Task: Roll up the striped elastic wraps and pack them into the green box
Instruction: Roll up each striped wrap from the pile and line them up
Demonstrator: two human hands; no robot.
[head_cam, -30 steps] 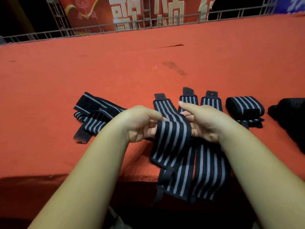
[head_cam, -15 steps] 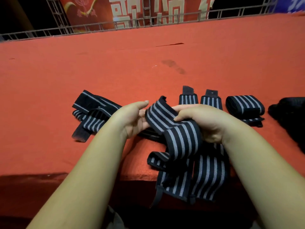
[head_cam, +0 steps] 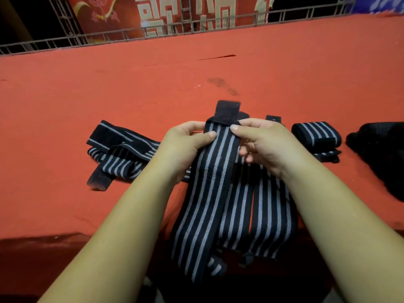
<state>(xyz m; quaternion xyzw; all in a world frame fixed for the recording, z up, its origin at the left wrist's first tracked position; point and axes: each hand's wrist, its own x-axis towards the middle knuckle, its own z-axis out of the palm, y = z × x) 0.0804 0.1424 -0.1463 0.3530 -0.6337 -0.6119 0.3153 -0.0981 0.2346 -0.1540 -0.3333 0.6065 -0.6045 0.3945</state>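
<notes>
A black wrap with grey stripes (head_cam: 209, 189) hangs stretched out from both hands, its plain black tab end pointing away from me. My left hand (head_cam: 185, 142) pinches its left edge near the top, thumb on the striped face. My right hand (head_cam: 262, 145) pinches the right edge at the same height. Two more flat wraps (head_cam: 269, 215) lie under it and hang over the front edge of the red surface (head_cam: 153, 84). A loose tangled wrap (head_cam: 118, 154) lies to the left. A rolled wrap (head_cam: 317, 136) sits at the right. No green box is in view.
A black bundle of cloth (head_cam: 382, 158) lies at the far right edge. A metal truss rail (head_cam: 196, 29) and a red banner with pale characters run along the back. The red surface's front edge drops into shadow near my body.
The wrap was bunched and folded between my hands; now it is pulled straight, held by its top end with the black tab up. Both hands rose and shifted away from me.
</notes>
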